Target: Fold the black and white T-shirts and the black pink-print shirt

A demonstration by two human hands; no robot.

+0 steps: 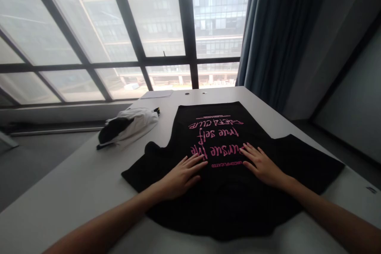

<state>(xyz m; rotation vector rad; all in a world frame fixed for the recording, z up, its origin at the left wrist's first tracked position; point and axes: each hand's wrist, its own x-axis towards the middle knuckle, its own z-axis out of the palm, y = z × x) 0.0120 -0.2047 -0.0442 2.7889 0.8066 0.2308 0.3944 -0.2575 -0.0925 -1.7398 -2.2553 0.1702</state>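
A black T-shirt (226,190) with pink lettering lies spread flat on the white table (74,190), its collar end toward me and its hem toward the window. My left hand (181,174) rests palm down on the shirt, fingers stretched out, just left of the print. My right hand (262,164) lies flat on the shirt too, fingers apart, at the right end of the lettering. Neither hand holds anything. Both sleeves stick out sideways.
A bundled white and black garment (127,127) sits on the table to the left of the shirt. A flat sheet of paper (157,94) lies near the far edge by the window. A blue curtain (274,35) hangs at the right.
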